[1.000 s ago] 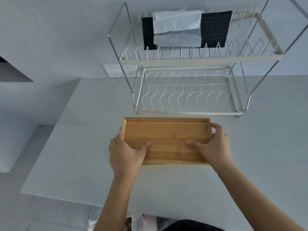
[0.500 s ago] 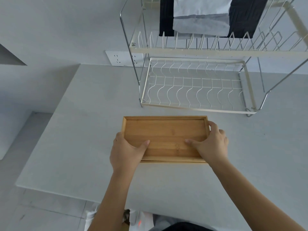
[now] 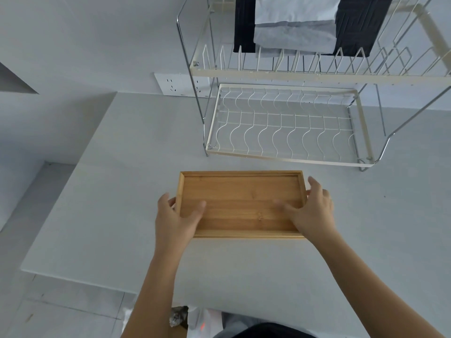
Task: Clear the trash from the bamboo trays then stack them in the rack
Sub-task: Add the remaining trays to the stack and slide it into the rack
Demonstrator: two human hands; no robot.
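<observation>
An empty bamboo tray [image 3: 241,191] lies flat over the grey counter, just in front of the wire rack [image 3: 280,159]. My left hand [image 3: 175,220] grips its left end, thumb on the tray floor and fingers around the rim. My right hand [image 3: 314,213] holds the right end the same way, fingers spread along the outer rim. No trash shows inside the tray. Its near edge looks doubled, so I cannot tell whether a second tray lies under it. The rack's lower tier is bare.
The rack's upper tier [image 3: 317,75] holds a black cloth [image 3: 244,32] and a white cloth [image 3: 292,20]. A wall socket [image 3: 175,85] sits left of the rack. The counter's front edge [image 3: 78,281] runs below my arms, with a crumpled bag [image 3: 178,318] on the floor.
My view has dropped and drawn closer to the rack. The tray stays in both hands at about the same spot; my thumbs and right fingers have shifted slightly.
</observation>
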